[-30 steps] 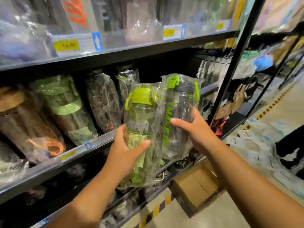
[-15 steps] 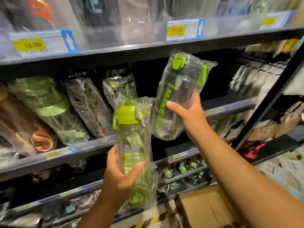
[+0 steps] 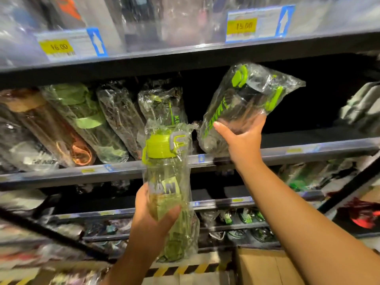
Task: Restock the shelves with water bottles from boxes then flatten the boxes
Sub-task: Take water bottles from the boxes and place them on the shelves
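Right hand (image 3: 241,140) grips tilted dark bottle (image 3: 242,105) in crinkly clear wrap over shelf (image 3: 308,150) lip; left hand (image 3: 152,221) clasps upright translucent green bottle (image 3: 164,171), glossy bag.

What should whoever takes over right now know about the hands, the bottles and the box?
Right hand grips the smoky clear plastic bottle with green clasps, bagged in clear film. It is tilted, with its base at the front edge of the middle metal shelf, right of the row of bagged bottles leaning there.
Left hand holds the green-tinted plastic bottle with lime lid, also bagged, upright in front of the shelf.
Done: one row shelved.
Left: shelve both bottles, then flatten the brown cardboard box on the floor, lower right.
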